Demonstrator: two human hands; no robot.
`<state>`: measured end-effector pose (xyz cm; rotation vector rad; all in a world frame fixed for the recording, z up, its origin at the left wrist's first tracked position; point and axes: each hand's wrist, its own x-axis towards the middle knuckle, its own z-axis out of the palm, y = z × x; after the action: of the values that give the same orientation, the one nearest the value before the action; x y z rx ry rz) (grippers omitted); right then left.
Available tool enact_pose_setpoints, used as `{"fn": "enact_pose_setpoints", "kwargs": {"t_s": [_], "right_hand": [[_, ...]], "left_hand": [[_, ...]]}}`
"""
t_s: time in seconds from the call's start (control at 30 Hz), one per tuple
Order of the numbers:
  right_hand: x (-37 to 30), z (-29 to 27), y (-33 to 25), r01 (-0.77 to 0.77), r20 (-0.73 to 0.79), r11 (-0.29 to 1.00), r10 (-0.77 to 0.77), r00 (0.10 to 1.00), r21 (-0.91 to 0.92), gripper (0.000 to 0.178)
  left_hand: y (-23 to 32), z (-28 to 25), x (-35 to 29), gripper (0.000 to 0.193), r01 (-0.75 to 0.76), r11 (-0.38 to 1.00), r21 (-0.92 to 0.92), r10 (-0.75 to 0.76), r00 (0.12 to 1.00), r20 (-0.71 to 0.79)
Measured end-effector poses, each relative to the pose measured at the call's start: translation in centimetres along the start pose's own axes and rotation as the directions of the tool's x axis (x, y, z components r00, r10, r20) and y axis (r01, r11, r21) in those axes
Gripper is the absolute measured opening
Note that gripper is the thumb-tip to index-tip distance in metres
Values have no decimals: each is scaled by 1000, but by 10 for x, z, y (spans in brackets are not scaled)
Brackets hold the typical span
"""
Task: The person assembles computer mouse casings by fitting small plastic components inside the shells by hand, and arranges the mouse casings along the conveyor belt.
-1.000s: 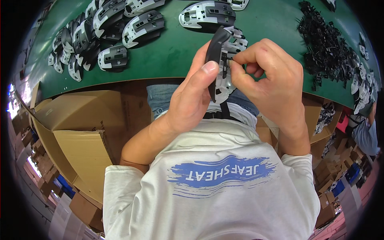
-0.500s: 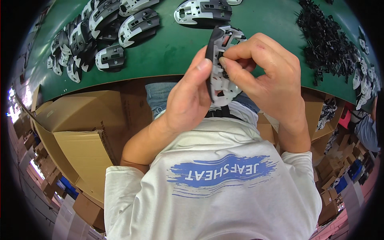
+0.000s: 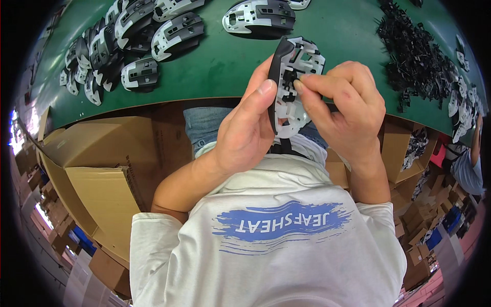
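Note:
My left hand (image 3: 247, 123) holds a black-and-white computer mouse shell (image 3: 291, 115) upright on its edge, its thumb on the dark outer side. The hollow white inner side of the shell is turned toward my right hand (image 3: 348, 105). Thumb and forefinger of that hand are pinched together at a small black plastic part (image 3: 289, 78) in the middle of the shell. How far this part sits in the shell is hard to make out. Just beyond stands another mouse shell (image 3: 260, 18) on the green table (image 3: 215, 71).
Many similar mouse shells (image 3: 140, 73) lie grouped at the left of the table. A heap of small black plastic parts (image 3: 417, 56) and some white pieces (image 3: 463, 105) lie at the right. Open cardboard boxes (image 3: 102, 194) stand below the table edge. Another person (image 3: 468, 166) is at the far right.
The shell has shifted slightly right and turned, so more of its inside shows. My right hand has moved a little right and down, its fingertips still pinched at the shell.

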<state>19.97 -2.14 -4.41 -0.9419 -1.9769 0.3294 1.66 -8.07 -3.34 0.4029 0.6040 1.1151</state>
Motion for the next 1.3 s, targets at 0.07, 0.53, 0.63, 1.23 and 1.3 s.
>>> {"fn": "enact_pose_setpoints", "kwargs": {"t_s": [0.07, 0.53, 0.63, 1.23, 1.3], "right_hand": [[-1, 0, 2, 51, -17, 999, -50, 999, 15, 21], [3, -9, -25, -638, 422, 465, 490, 763, 614, 77], [8, -5, -25, -664, 421, 406, 540, 729, 628, 73], [-20, 45, -30, -464, 230, 826, 407, 884, 319, 68], [-24, 46, -28, -415, 200, 857, 368, 908, 306, 69]], "left_hand": [[-4, -1, -2, 67, -11, 1000, 24, 10, 999, 35], [10, -4, 0, 68, -12, 1000, -18, 12, 999, 34], [17, -1, -1, 66, -9, 1000, 13, 10, 999, -39], [-8, -42, -2, 57, -277, 400, 873, 488, 871, 53], [-12, -43, -2, 56, -308, 396, 865, 494, 866, 82]]}}
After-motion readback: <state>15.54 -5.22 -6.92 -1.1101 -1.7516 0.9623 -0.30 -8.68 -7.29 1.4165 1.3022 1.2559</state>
